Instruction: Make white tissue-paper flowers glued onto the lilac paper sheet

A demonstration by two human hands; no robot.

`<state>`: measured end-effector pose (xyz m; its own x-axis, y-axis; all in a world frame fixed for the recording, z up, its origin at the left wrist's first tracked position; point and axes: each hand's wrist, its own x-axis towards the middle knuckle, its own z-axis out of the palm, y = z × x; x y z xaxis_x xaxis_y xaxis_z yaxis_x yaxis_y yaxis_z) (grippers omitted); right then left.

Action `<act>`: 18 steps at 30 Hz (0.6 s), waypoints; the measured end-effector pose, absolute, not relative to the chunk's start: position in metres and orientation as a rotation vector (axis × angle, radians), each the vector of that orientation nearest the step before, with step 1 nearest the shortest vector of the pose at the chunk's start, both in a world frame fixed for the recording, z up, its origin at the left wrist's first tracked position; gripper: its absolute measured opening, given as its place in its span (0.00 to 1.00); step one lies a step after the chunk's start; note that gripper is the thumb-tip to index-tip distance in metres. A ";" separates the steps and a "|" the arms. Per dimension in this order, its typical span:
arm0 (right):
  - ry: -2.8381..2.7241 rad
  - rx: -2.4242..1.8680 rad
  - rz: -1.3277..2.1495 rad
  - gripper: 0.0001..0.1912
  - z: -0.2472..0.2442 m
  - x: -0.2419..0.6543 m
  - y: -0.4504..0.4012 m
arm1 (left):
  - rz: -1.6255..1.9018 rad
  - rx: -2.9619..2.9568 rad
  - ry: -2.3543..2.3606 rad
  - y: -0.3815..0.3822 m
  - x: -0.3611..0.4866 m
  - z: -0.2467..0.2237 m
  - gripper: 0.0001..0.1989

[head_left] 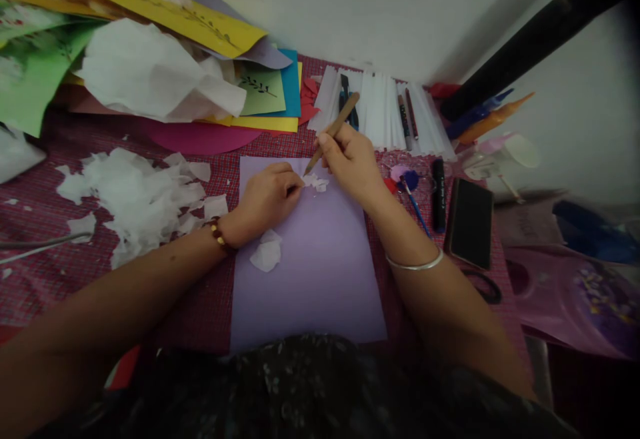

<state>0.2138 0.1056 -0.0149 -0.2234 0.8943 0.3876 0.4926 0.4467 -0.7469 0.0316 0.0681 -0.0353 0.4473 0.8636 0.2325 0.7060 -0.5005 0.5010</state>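
A sheet of purple paper (310, 279) lies before me on the table. My right hand (353, 162) grips a flat brown wooden stick (333, 132), its narrow end pointing down at small crumpled white paper pieces (316, 182) near the sheet's top edge. Beside those pieces, from the left, rests my left hand (270, 196), fingers curled and closed at the tips; what they pinch, if anything, is hidden. Lower on the sheet sits a loose white paper scrap (267, 251), just below my left wrist.
Torn white paper (140, 192) is heaped at left. Coloured sheets with painted flowers (215, 22) pile up behind. White glue sticks (373, 109) lie at the back. At right are a paintbrush (415, 206), black marker (439, 196), phone (470, 222) and scissors handle (487, 286).
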 end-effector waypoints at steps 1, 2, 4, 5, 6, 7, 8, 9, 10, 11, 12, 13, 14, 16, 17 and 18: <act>-1.903 -1.178 0.593 0.16 -0.013 0.213 0.105 | 0.672 2.378 1.335 0.069 0.032 -0.036 0.10; -1.938 -1.187 0.573 0.16 -0.011 0.212 0.105 | 0.679 2.386 1.334 0.069 0.032 -0.037 0.10; -2.004 -1.207 0.525 0.16 -0.008 0.210 0.104 | 0.683 2.407 1.334 0.070 0.033 -0.039 0.10; -2.034 -1.216 0.497 0.15 -0.007 0.209 0.103 | 0.685 2.419 1.336 0.071 0.033 -0.040 0.10; -2.061 -1.224 0.469 0.15 -0.007 0.209 0.103 | 0.689 2.430 1.338 0.071 0.034 -0.041 0.10; -2.085 -1.234 0.440 0.15 -0.006 0.209 0.103 | 0.696 2.439 1.339 0.071 0.034 -0.042 0.09; -2.107 -1.247 0.414 0.15 -0.006 0.209 0.103 | 0.706 2.443 1.339 0.071 0.034 -0.042 0.09; -2.127 -1.260 0.390 0.15 -0.006 0.208 0.103 | 0.714 2.445 1.338 0.072 0.034 -0.043 0.09; -2.146 -1.274 0.368 0.15 -0.007 0.208 0.103 | 0.719 2.445 1.338 0.072 0.034 -0.043 0.09; -2.160 -1.287 0.346 0.15 -0.007 0.208 0.103 | 0.718 2.443 1.338 0.072 0.034 -0.043 0.09; -2.173 -1.299 0.327 0.16 -0.007 0.208 0.103 | 0.710 2.441 1.337 0.072 0.034 -0.043 0.09; -2.186 -1.307 0.313 0.16 -0.007 0.208 0.103 | 0.701 2.438 1.338 0.072 0.035 -0.042 0.09; -2.198 -1.308 0.302 0.16 -0.007 0.208 0.103 | 0.691 2.435 1.339 0.072 0.035 -0.042 0.09; -2.218 -1.304 0.292 0.16 -0.006 0.207 0.102 | 0.677 2.425 1.342 0.072 0.035 -0.041 0.10; -2.227 -1.305 0.293 0.16 -0.005 0.206 0.102 | 0.674 2.418 1.342 0.072 0.035 -0.040 0.10; -2.236 -1.312 0.298 0.16 -0.004 0.206 0.102 | 0.674 2.408 1.343 0.072 0.035 -0.040 0.10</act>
<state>0.2055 0.1016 -0.0041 -0.3910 0.8598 0.3283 0.7440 0.5053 -0.4373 0.0352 0.0720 -0.0397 0.4522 0.8555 0.2522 0.7137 -0.5166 0.4729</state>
